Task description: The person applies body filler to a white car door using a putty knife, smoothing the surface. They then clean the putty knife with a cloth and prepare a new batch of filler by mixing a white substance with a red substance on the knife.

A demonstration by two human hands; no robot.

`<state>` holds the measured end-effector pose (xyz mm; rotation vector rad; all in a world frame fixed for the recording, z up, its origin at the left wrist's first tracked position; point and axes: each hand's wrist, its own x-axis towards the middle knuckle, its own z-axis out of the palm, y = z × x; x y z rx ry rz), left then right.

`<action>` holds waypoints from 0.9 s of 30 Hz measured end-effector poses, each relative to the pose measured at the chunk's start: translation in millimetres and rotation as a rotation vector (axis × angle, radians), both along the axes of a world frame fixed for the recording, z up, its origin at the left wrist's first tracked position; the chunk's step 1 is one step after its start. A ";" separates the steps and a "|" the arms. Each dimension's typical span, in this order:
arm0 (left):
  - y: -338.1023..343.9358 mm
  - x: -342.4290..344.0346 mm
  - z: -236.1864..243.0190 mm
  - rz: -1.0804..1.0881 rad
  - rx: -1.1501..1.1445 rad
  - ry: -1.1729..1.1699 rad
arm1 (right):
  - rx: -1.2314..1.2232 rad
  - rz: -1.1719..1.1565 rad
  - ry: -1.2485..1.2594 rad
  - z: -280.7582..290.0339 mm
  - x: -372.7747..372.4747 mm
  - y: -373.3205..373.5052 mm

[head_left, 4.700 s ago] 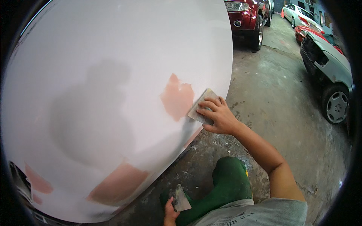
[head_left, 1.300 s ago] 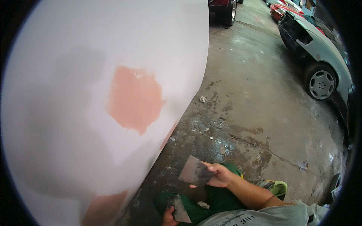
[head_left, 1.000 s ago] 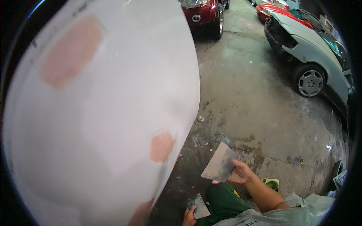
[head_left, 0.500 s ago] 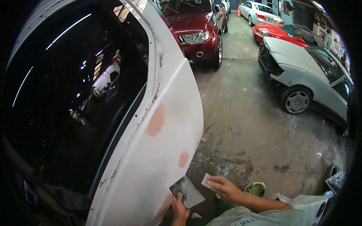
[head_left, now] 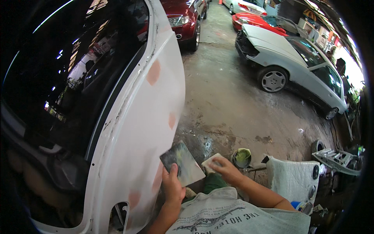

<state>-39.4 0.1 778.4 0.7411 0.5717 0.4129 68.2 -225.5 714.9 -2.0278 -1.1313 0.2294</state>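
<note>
Right hand moved from edge of white panel to beside smeared board, grasping spreader now clear of panel; left hand grasps board.

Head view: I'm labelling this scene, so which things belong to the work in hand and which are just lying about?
Belonging to the work:
smeared plate (left hand)
small pale plate (right hand)
white car panel with pinkish patches

Apparently just about:
dark red car
silver-grey car
round pot
grey frame-like part
</note>
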 end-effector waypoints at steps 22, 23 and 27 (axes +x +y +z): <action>-140.3 -68.5 43.2 -0.343 1.221 -0.175 | -0.059 -0.198 -0.412 60.0 -220.5 -110.6; -154.3 -73.9 49.8 -0.350 1.177 -0.212 | -0.080 -0.209 -0.368 41.0 -234.0 -124.9; -188.5 -104.4 64.9 -0.423 0.926 -0.278 | 0.215 -0.485 -0.313 65.3 -290.9 -157.6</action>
